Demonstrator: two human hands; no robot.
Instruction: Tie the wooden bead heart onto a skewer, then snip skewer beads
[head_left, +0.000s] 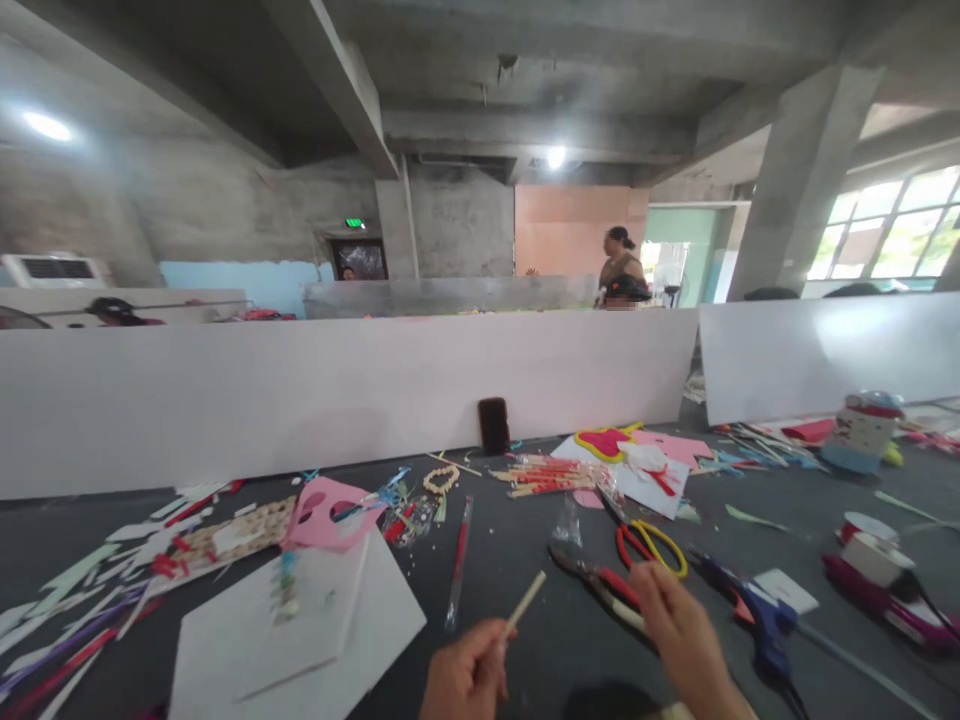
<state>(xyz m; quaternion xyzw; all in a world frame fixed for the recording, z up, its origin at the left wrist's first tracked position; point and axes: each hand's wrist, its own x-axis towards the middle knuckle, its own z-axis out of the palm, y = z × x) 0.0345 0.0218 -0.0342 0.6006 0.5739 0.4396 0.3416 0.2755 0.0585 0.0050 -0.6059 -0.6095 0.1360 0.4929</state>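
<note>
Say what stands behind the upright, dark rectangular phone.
Behind the phone stands a long, flat white panel; the patch of it directly behind the phone is covered and cannot be seen.

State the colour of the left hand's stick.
The stick is pale cream, clearest in the head view.

A smooth, matt, wood-like finish is shown by the stick (527,603). Dull metal is seen at the head of the pliers (600,578). The table (510,560) is surfaced in matt black; the gun (772,622) is made of smooth plastic.
</note>
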